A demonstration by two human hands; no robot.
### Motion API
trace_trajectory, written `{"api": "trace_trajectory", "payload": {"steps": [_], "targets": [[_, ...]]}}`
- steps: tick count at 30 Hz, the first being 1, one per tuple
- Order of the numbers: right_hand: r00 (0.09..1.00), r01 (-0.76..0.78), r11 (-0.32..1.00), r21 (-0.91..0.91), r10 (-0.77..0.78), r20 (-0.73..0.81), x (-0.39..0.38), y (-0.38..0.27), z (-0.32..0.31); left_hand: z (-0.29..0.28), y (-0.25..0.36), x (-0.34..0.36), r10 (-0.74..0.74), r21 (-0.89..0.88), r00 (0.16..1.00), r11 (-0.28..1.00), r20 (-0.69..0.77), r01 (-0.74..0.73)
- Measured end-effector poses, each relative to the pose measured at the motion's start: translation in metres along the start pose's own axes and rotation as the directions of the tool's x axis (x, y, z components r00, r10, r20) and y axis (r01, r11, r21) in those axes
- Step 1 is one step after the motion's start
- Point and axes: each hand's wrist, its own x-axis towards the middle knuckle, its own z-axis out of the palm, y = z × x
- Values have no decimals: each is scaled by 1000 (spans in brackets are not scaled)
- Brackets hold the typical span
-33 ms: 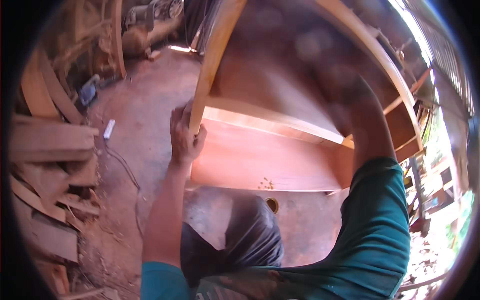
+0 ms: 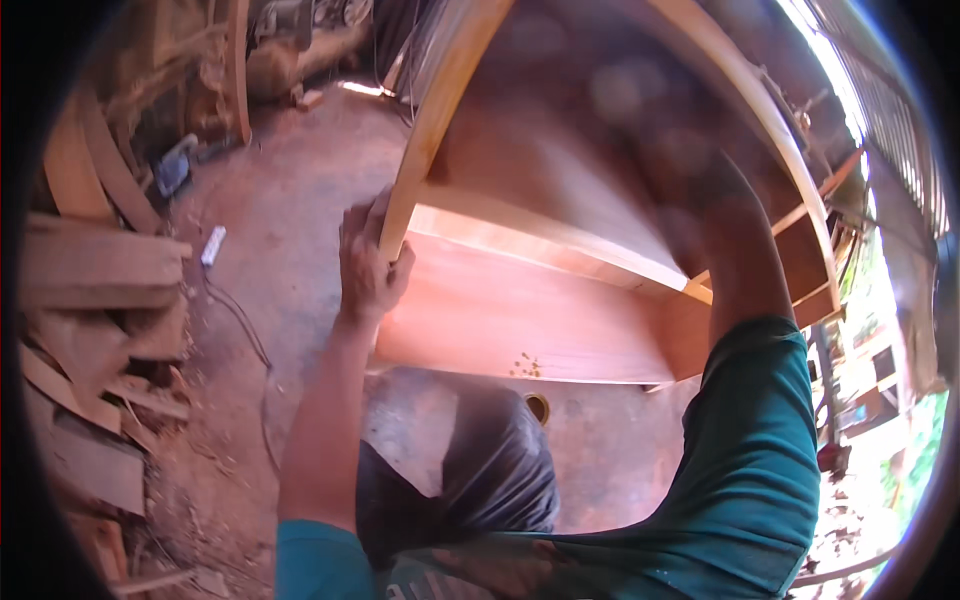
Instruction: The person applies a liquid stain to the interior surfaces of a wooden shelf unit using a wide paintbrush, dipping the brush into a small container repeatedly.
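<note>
A large open wooden cabinet (image 2: 560, 265) with pale edge strips and reddish panels stands in front of me. My left hand (image 2: 368, 265) is closed around its left upright (image 2: 430, 140), with the thumb on the inner side. Deep in the cabinet's upper compartment is my right hand (image 2: 690, 185), dark and blurred, so its fingers and anything in them cannot be made out. A small cluster of yellowish bits (image 2: 527, 367) lies on the lower panel near its front edge. Below that edge, a round yellow-rimmed container (image 2: 538, 408) stands on the floor beside my knee.
Stacked boards and offcuts (image 2: 100, 265) fill the left side. A white power strip (image 2: 213, 246) with a dark cable (image 2: 240, 320) lies on the floor (image 2: 280, 180). A blue-grey power tool (image 2: 175, 165) sits farther back, near machinery (image 2: 310, 30). Bright slatted walling (image 2: 890, 110) borders the right.
The view has tilted slightly, so the cabinet's left upright leans a little more to the right. My left hand keeps its hold, and my right arm stays inside the cabinet.
</note>
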Motion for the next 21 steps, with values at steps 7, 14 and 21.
{"api": "trace_trajectory", "payload": {"steps": [7,14,21], "targets": [[999,32,998,-56,-32,-4,-6,-18,-7,-6,-5,-4,-37,5,999,999,-6,37],[998,60,995,-83,-60,1,0,-30,-14,-4,-10,1,10,29,1000,1000,-15,-9],[999,25,993,-113,-22,24,-28,-20,-27,-1,-12,-7,-29,17,1000,999,-6,29]]}}
